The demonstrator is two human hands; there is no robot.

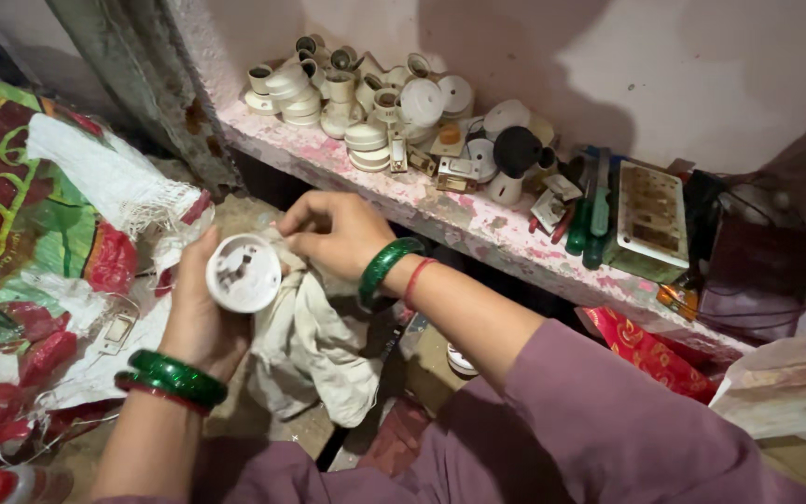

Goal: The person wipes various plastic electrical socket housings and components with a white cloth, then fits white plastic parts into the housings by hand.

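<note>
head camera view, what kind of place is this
Probably a small home workshop or storeroom for electrical fittings. A worn pink ledge holds a pile of white lamp holders, a switchboard and screwdrivers. The left hand holds a round white fitting.

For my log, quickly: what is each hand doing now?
Left hand: closed around a round white fitting.
Right hand: closed, pinching a pale cloth.
</note>
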